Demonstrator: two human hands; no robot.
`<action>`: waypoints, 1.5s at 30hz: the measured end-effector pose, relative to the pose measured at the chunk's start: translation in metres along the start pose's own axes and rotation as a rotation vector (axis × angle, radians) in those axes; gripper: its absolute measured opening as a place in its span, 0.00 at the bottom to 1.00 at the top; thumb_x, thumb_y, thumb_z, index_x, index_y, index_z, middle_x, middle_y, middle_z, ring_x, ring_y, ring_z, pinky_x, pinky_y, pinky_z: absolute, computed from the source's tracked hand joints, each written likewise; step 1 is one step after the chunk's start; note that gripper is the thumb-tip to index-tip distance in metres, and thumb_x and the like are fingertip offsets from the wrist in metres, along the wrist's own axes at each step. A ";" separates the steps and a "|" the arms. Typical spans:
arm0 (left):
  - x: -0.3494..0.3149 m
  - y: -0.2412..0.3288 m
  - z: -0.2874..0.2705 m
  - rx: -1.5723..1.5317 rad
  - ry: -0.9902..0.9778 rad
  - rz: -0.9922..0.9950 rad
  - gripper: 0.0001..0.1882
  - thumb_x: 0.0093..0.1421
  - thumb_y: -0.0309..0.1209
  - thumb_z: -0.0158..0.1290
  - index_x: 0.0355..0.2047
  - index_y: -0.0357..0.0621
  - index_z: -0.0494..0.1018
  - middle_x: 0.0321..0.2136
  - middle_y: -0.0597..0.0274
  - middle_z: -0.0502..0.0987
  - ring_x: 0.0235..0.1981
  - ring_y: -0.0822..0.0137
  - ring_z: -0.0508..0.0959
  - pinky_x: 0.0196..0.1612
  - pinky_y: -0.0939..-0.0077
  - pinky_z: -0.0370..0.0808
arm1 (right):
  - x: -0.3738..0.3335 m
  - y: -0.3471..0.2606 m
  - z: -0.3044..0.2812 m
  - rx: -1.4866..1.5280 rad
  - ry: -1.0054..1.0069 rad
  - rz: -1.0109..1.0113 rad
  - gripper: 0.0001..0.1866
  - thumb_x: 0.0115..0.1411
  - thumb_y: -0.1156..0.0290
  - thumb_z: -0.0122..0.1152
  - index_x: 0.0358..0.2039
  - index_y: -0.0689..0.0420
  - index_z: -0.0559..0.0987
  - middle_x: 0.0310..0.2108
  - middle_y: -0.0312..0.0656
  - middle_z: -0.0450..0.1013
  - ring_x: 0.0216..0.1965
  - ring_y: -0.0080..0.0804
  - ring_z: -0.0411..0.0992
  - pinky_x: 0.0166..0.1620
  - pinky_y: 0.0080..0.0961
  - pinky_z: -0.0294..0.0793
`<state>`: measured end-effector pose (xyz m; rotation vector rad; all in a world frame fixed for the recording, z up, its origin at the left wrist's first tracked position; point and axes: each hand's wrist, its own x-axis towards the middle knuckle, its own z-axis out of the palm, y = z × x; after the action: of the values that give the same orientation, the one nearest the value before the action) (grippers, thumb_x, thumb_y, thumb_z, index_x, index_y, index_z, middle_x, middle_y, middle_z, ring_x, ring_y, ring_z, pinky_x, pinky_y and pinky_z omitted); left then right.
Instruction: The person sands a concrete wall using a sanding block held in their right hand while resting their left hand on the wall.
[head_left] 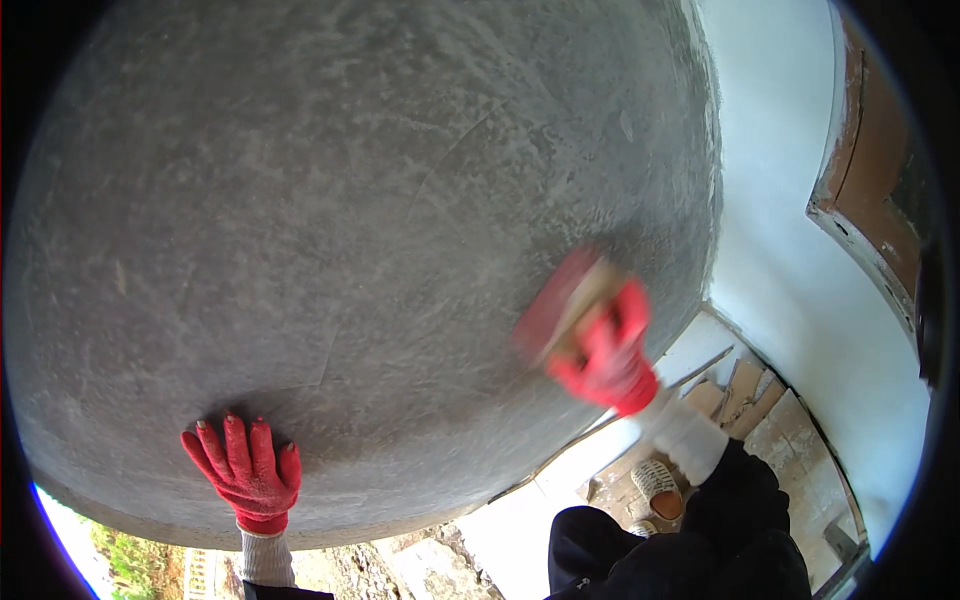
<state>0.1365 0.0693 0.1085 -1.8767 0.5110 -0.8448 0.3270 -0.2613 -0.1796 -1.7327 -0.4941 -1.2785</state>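
Head view: one grey wall [350, 200], left hand [245, 472] spread flat, right hand [605, 355] gripping one float [565, 300].

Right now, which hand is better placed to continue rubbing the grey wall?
Probably the right hand: it grips a float-like tool against the grey wall. The left hand lies flat on the wall, holding nothing.

White side wall [800, 260], brown door frame [875, 170], broken boards [745, 395] on floor, slipper [657, 487], greenery [130, 575]
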 end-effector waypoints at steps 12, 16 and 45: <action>0.002 0.001 -0.003 0.020 -0.033 0.023 0.30 0.71 0.47 0.44 0.67 0.43 0.63 0.70 0.47 0.59 0.71 0.33 0.56 0.67 0.21 0.56 | -0.027 -0.070 0.027 0.606 -0.255 -0.144 0.35 0.45 0.58 0.83 0.53 0.53 0.78 0.54 0.46 0.66 0.49 0.44 0.70 0.48 0.42 0.73; 0.006 -0.001 -0.004 0.009 -0.015 0.044 0.30 0.72 0.46 0.44 0.67 0.41 0.63 0.69 0.45 0.60 0.70 0.31 0.57 0.67 0.21 0.56 | -0.014 -0.055 0.022 0.391 -0.107 -0.218 0.35 0.49 0.61 0.81 0.57 0.52 0.77 0.55 0.48 0.65 0.51 0.46 0.69 0.50 0.47 0.74; 0.000 0.003 -0.001 -0.013 0.002 -0.020 0.28 0.69 0.48 0.48 0.64 0.47 0.68 0.70 0.52 0.60 0.71 0.34 0.57 0.66 0.21 0.55 | 0.061 0.008 -0.002 0.065 0.198 0.386 0.51 0.53 0.71 0.72 0.75 0.56 0.55 0.67 0.57 0.50 0.63 0.53 0.59 0.60 0.47 0.68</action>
<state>0.1356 0.0674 0.1058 -1.8955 0.5012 -0.8583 0.3551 -0.2782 -0.1276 -1.5353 -0.0777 -1.1238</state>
